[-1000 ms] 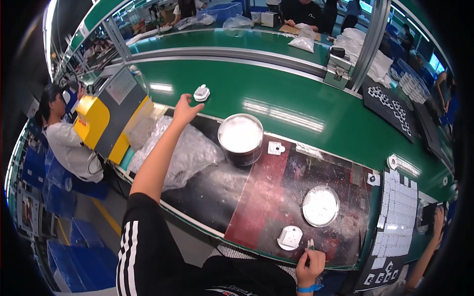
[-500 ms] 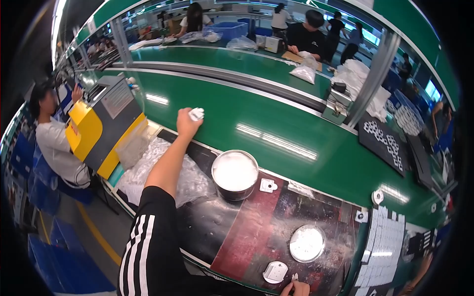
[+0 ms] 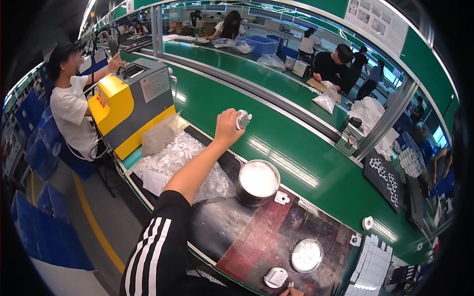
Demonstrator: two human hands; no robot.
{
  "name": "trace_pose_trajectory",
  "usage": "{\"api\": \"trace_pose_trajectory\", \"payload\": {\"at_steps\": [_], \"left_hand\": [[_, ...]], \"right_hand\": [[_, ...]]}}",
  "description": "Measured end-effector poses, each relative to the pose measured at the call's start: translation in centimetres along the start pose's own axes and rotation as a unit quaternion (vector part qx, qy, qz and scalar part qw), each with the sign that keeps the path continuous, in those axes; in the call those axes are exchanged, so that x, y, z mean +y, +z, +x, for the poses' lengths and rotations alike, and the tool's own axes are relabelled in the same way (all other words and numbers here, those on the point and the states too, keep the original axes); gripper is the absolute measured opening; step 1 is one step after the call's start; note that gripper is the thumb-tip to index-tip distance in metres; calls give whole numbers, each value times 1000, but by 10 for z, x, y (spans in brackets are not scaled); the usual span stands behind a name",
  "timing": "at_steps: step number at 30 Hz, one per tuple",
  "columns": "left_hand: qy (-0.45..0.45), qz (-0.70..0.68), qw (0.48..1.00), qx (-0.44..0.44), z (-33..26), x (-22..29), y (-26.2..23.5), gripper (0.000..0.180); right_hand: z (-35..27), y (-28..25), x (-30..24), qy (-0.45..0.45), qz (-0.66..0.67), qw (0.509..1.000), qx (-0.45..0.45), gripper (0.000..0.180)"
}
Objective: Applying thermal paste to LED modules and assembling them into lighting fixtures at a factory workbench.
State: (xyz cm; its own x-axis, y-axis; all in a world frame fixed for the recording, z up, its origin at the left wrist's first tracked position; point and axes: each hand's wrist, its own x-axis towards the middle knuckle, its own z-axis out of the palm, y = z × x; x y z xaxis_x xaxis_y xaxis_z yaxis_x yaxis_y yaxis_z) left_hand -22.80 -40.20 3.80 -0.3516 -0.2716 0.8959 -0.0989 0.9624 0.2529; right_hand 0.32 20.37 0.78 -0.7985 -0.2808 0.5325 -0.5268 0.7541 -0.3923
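Observation:
My left hand (image 3: pixel 228 128) is stretched out over the green belt, its fingers closed around a small white-and-grey part (image 3: pixel 243 120) with a short round stub. Below that forearm lies a clear plastic bag (image 3: pixel 210 180) full of small pale pieces. Only part of my right hand (image 3: pixel 292 292) shows at the lower edge. Its fingertips pinch a small white piece (image 3: pixel 291 284), too small to name. Beside it on the dark worktop sits a white plate-like part with a rounded edge (image 3: pixel 275 277). A round dish of white bits (image 3: pixel 307 255) stands just beyond.
A metal pot (image 3: pixel 258 183) filled with white material stands by the belt (image 3: pixel 291 148), near a small white square part (image 3: pixel 282 198). White strips (image 3: pixel 368 271) lie at right. A yellow-grey machine (image 3: pixel 133 106) stands at left, beside a seated co-worker (image 3: pixel 74 108). Another person (image 3: pixel 333 69) works across the belt.
The view has swung, shifting the scene rightward. My left hand, still holding the part, has come a little closer to the pot's side. Less of my right hand shows.

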Motion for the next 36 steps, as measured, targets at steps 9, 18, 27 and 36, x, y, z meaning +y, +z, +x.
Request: {"api": "trace_pose_trajectory", "payload": {"at_steps": [9, 18, 27, 36], "left_hand": [[-343, -88, 930, -94, -29, -26, 68, 70], [-345, 66, 908, -230, -59, -48, 100, 86], [-191, -131, 969, -85, -9, -61, 30, 59], [-97, -383, 903, -167, -114, 178, -245, 36]], "right_hand": [[6, 3, 0, -8, 5, 999, 33, 12], [-3, 1, 21, 66, 68, 995, 18, 17], [139, -21, 71, 87, 152, 985, 5, 21], [311, 82, 253, 109, -147, 983, 2, 82]]}}
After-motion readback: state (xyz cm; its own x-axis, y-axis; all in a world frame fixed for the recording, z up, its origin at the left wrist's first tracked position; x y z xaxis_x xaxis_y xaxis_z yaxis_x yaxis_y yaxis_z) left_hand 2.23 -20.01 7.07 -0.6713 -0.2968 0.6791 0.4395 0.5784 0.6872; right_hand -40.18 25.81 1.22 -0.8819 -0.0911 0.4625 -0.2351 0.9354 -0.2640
